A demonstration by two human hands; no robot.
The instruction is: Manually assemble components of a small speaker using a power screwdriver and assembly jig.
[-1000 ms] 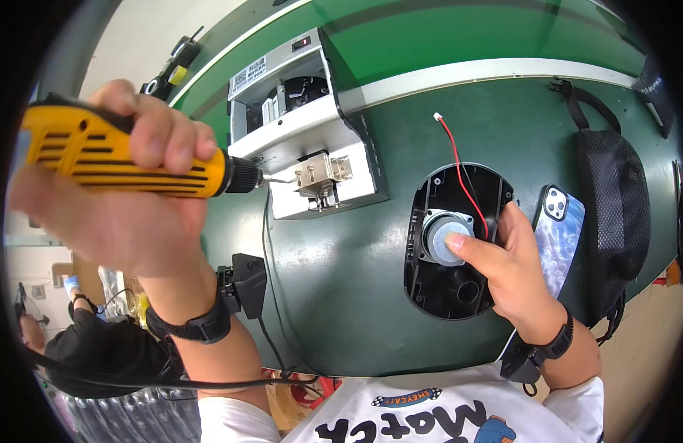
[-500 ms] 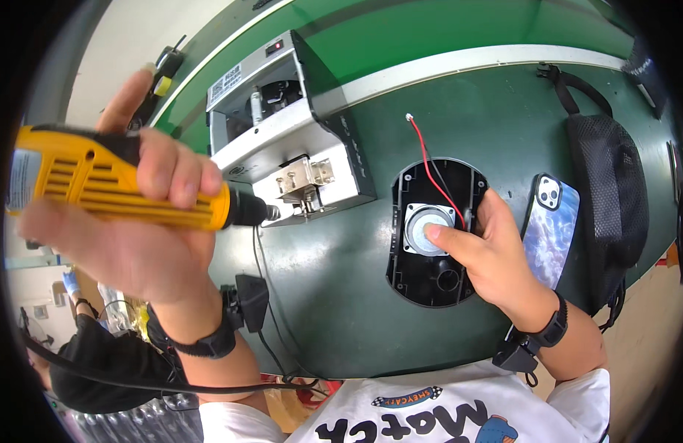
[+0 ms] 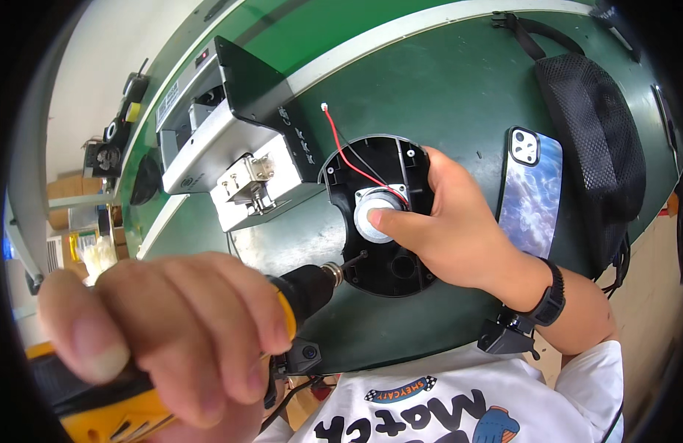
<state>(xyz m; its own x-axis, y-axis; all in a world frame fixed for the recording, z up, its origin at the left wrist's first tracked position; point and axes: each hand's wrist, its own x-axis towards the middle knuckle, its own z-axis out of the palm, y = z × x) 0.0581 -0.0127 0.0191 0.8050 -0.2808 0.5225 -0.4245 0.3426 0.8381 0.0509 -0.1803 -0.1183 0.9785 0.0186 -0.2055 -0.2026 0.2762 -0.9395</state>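
My left hand [image 3: 186,325] is wrapped round a yellow and black electric screwdriver [image 3: 306,289], which points right and slightly up. Its thin bit ends over the lower left corner of the speaker; a small screw seems to be at the tip, though it is too small to be sure. With my right hand [image 3: 463,225] I grip the right side of a black oval plastic housing [image 3: 378,279]. The thumb presses on the round silver back of the speaker [image 3: 369,230] lying inside it. Red and black wires [image 3: 346,153] run from the speaker past the housing's far rim to a white plug.
Left of the housing stands a silver and black screw feeder [image 3: 260,136]. A phone in a marbled blue case [image 3: 533,196] lies right of my right hand, beside a black mesh bag [image 3: 596,133]. All rest on the green table [image 3: 422,81]. Cameras are strapped to both wrists.
My left hand has brought the screwdriver from the screw feeder down and right to the housing. The housing, still in my right hand, is tilted a little and sits nearer the feeder.
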